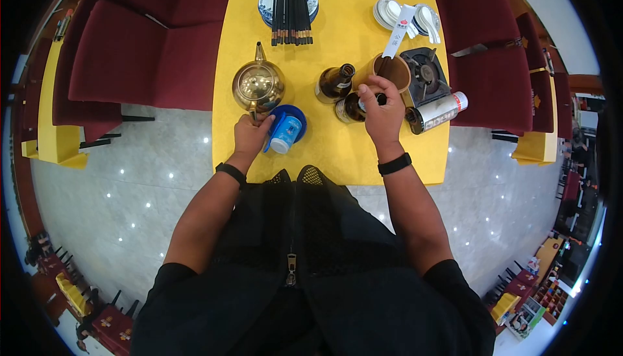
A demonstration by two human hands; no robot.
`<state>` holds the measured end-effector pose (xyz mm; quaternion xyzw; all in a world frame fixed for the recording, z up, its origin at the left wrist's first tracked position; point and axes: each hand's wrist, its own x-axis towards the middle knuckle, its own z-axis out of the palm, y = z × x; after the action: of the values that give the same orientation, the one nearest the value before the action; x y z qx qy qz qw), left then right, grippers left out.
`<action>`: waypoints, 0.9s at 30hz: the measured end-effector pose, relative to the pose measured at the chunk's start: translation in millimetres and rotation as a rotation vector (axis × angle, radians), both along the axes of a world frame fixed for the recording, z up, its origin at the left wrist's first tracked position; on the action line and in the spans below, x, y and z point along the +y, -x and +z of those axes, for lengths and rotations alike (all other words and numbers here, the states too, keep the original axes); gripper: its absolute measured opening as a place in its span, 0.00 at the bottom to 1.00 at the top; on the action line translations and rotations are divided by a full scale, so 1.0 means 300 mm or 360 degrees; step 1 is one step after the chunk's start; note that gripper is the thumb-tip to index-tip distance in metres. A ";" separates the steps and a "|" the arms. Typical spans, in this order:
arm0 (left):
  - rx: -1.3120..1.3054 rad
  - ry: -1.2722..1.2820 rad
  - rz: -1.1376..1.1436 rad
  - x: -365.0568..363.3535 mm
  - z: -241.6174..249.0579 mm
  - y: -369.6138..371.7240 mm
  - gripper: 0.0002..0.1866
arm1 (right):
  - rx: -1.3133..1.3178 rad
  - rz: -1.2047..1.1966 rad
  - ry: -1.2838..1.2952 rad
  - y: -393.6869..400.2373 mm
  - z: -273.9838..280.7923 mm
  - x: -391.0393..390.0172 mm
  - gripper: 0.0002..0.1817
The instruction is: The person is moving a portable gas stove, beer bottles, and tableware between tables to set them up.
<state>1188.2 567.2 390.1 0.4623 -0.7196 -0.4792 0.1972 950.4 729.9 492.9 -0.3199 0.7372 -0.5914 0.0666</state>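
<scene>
My left hand (252,137) is closed at the handle of a brass-coloured teapot (258,87); the fingers hide most of the grip. Against its right side is a blue plastic dish (297,115) with a blue-and-white cup (284,134). My right hand (384,117) curls around the neck of a brown glass bottle (348,109), its mouth showing between thumb and fingers. Another brown bottle (329,86) stands just beyond. Past my right fingertips is a brown pot (402,74), with dark sticks and a white printed paper sleeve (400,30) above it.
Black chopsticks (292,9) lie across blue-and-white plates (265,7) at the back. Small dishes with white spoons (425,17) are at the far right. A portable gas stove (425,74) and a white can (442,112) stand along the right edge. Maroon chairs (130,54) flank the yellow table (259,168).
</scene>
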 end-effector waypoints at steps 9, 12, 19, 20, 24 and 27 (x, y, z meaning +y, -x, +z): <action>0.0091 0.0023 -0.0148 -0.011 0.018 -0.041 0.15 | -0.0079 0.0291 0.0095 -0.008 -0.006 0.017 0.14; 0.0033 0.0038 -0.0119 -0.008 0.026 -0.059 0.16 | 0.0013 0.0337 0.0059 0.003 -0.010 0.025 0.15; -0.0014 0.0023 -0.0042 -0.004 0.022 -0.070 0.17 | -0.0310 0.0372 -0.0112 0.007 -0.025 0.037 0.25; -0.0020 0.0017 -0.0012 -0.004 0.013 -0.075 0.17 | -0.0317 0.0376 -0.0106 0.005 -0.013 0.043 0.25; -0.0060 0.0023 0.0037 -0.019 0.007 -0.098 0.15 | 0.0003 0.0363 -0.0028 0.003 -0.019 0.085 0.32; -0.0112 0.0009 0.0077 -0.026 0.048 -0.098 0.14 | 0.0028 0.0259 0.0075 0.009 -0.032 0.156 0.32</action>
<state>1217.6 559.5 404.5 0.4955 -0.7160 -0.4557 0.1846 947.7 776.8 483.3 -0.3854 0.6952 -0.5984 0.1007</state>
